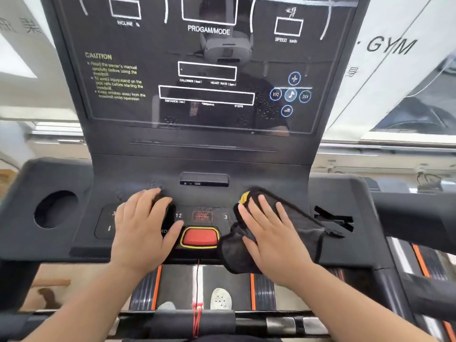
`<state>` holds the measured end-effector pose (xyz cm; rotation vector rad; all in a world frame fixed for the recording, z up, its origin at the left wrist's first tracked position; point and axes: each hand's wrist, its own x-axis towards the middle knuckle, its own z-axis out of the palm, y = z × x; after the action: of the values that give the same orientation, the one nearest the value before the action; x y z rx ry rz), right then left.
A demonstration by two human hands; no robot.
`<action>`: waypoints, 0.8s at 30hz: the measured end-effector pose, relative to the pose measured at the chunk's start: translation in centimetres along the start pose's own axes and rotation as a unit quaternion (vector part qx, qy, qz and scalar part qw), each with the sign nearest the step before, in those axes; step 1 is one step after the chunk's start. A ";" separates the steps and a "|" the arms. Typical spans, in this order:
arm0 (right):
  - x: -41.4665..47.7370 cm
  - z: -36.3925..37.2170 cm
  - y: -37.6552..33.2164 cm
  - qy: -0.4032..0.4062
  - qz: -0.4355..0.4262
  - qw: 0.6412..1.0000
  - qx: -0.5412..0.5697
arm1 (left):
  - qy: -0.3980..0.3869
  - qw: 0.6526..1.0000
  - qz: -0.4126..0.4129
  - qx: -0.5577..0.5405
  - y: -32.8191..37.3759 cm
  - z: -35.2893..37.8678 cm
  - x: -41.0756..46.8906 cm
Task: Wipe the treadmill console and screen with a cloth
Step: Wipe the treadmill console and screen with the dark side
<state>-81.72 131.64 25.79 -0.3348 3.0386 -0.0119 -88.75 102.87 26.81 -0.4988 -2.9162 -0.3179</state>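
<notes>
The dark treadmill console (246, 169) fills the view, and its glossy screen (204, 77) stands upright behind it with droplets on its lower part. A black cloth (296, 218) with a yellow tag lies on the console's right button area. My right hand (269, 233) presses flat on the cloth, fingers spread. My left hand (143, 228) rests flat on the left button panel, left of the red stop button (199, 237). A dark shape sits by its fingertips; I cannot tell what it is.
A round cup holder (55, 209) is sunk into the console's left wing, and a slot (333, 219) into the right. A red safety cord (197, 292) hangs below the stop button. The belt and my shoes (220, 298) show underneath. A second treadmill stands at right.
</notes>
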 end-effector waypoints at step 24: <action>-2.4 -0.1 4.4 -0.026 0.017 0.999 -0.023 | 0.050 0.999 0.018 -0.009 -0.5 0.8 -0.3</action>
<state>-80.32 136.46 26.06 -0.2810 2.9962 0.0672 -88.73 102.49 25.87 -0.5217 -2.8075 -0.3532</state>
